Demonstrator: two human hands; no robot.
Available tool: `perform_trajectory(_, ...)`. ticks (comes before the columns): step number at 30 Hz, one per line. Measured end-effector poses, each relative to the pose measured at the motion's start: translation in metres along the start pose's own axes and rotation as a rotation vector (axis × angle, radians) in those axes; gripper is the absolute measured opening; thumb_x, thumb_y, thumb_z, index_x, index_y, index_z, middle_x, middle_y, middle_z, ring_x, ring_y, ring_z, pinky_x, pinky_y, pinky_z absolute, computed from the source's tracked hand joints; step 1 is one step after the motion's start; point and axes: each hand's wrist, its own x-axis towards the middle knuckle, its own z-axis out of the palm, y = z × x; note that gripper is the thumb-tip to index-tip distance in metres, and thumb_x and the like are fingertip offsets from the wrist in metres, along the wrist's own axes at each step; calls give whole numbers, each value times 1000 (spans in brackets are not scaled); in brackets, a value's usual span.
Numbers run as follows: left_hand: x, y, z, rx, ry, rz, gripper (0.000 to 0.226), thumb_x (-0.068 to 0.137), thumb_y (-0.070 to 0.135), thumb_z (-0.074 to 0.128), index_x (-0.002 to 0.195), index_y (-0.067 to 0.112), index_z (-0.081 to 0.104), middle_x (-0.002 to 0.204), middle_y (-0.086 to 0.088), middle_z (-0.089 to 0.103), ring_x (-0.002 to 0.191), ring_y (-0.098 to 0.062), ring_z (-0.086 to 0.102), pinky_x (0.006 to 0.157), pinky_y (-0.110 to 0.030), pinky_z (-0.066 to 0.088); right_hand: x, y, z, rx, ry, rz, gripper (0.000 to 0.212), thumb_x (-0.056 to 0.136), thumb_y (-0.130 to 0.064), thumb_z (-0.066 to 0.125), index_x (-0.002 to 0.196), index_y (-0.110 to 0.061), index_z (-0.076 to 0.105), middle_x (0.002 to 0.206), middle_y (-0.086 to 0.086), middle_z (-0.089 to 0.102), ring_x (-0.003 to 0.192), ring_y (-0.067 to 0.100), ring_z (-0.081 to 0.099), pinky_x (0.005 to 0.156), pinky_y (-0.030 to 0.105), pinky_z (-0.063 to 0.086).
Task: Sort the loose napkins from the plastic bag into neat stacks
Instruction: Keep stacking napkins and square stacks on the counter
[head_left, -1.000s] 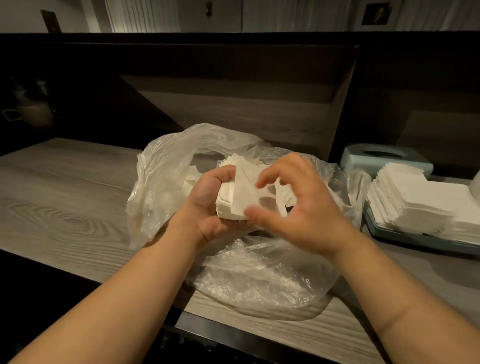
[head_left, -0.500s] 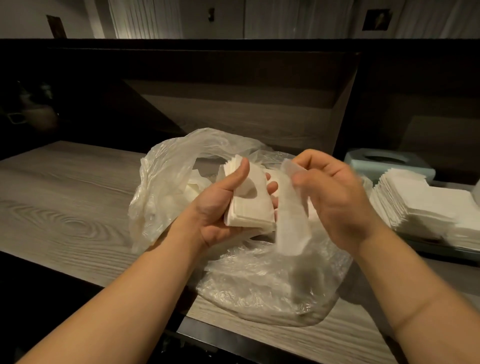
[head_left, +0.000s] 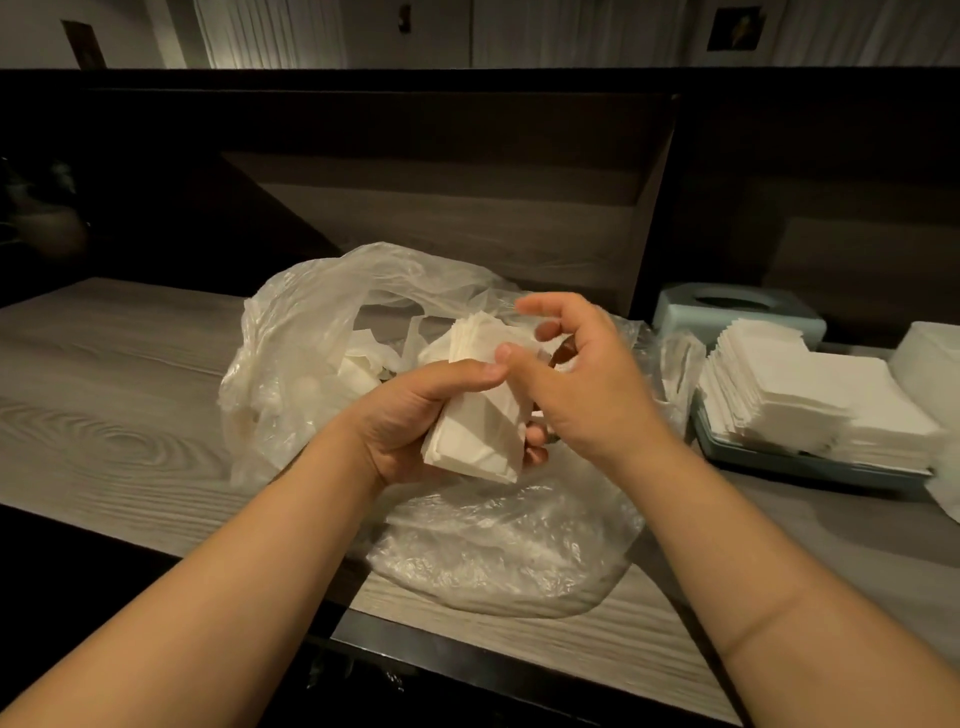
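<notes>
So the left hand (head_left: 410, 415) has a small bundle of napkins (head_left: 475, 415) gripped in it, thumb laid along the top edge and the other fingers curled around underneath, a couple of fingertips poking out past the bundle's right side. The right hand (head_left: 587, 395) is right up against it, thumb tip touching the top of the bundle just beside the left thumb, while its other fingers are loosely curved and spread above the napkins, not closed on anything I can make out. Both hands sit over the plastic bag (head_left: 493, 545), which is crumpled flat on the wooden counter (head_left: 104, 415) below the fingers and puffed open behind them. Inside the bag, just past the left fingers, more loose napkins (head_left: 358, 369) lie in a messy heap. Well off to the right of the right hand's knuckles there's a stack of napkins (head_left: 800, 395) fanned out on a pale blue tray (head_left: 779, 460), and behind that a matching blue tissue box (head_left: 737, 306). Another white pile (head_left: 932, 364) is cut off at the frame's edge, can't tell much about it.
</notes>
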Motion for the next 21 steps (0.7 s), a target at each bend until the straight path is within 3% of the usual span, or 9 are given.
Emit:
perform_trajectory(2, -1, 0, 4, 6, -58, -23, 59, 75, 23, 87, 125, 3, 65, 99, -18, 67, 86, -28, 66, 87, -47, 57, -1, -3, -6, -49, -68, -22, 32, 93, -28, 71, 123, -37, 63, 119, -10, 51, 85, 1, 62, 62, 19, 55)
perform_trajectory(3, -1, 0, 6, 4, -85, -48, 62, 75, 20, 85, 128, 1, 60, 99, -18, 65, 85, -27, 65, 87, -47, 56, 0, -4, -10, -74, -108, -24, 33, 92, -26, 70, 123, -38, 64, 118, -11, 54, 92, 3, 61, 69, 24, 57)
perform_trajectory(5, 0, 2, 12, 54, -116, -94, 62, 75, 16, 83, 128, 2, 54, 101, -18, 62, 84, -27, 62, 87, -48, 55, 1, -8, -20, -1, -227, 28, 34, 92, -16, 67, 122, -32, 67, 110, -9, 64, 82, 19, 67, 67, 39, 60)
perform_trajectory(8, 4, 6, 22, 175, -126, -162, 56, 76, 7, 72, 128, 5, 51, 102, -18, 60, 84, -30, 59, 84, -49, 53, -1, -16, -41, 54, -428, 91, 31, 94, -8, 65, 120, -23, 70, 101, -1, 75, 72, 35, 68, 62, 35, 58)
perform_trajectory(10, 8, 9, 30, 246, -157, -213, 50, 79, 7, 65, 127, 5, 54, 103, -18, 62, 85, -31, 59, 81, -47, 54, -7, -21, -55, 32, -470, 86, 25, 94, -10, 68, 115, -21, 72, 100, 1, 76, 82, 28, 73, 68, 31, 59)
perform_trajectory(13, 14, 12, 45, 346, -173, -277, 47, 82, 12, 65, 127, 2, 58, 111, -19, 68, 88, -31, 66, 79, -41, 59, -23, -18, -74, -56, -383, 43, 17, 92, -16, 71, 107, -24, 74, 95, -7, 75, 85, 10, 72, 72, 25, 59)
perform_trajectory(17, 23, 3, 63, 481, -3, -226, 70, 74, 38, 81, 134, 8, 59, 128, -17, 69, 119, -35, 67, 100, -41, 56, -51, -5, -99, -39, -100, 45, 18, 94, -19, 67, 104, -34, 70, 94, -16, 72, 90, 2, 68, 73, 19, 58)
perform_trajectory(19, 26, -10, 76, 545, 140, -111, 68, 67, 47, 82, 126, 15, 67, 119, -7, 73, 115, -26, 69, 94, -34, 57, -67, 3, -113, 9, 56, 46, 18, 96, -20, 66, 107, -34, 69, 95, -18, 72, 91, 0, 68, 75, 19, 58)
perform_trajectory(21, 31, -28, 94, 640, 235, 5, 58, 70, 41, 89, 120, 21, 70, 109, 3, 76, 106, -17, 72, 87, -28, 59, -84, 9, -125, 76, 156, 77, 16, 98, -19, 65, 109, -30, 70, 95, -14, 74, 90, 2, 69, 72, 20, 59)
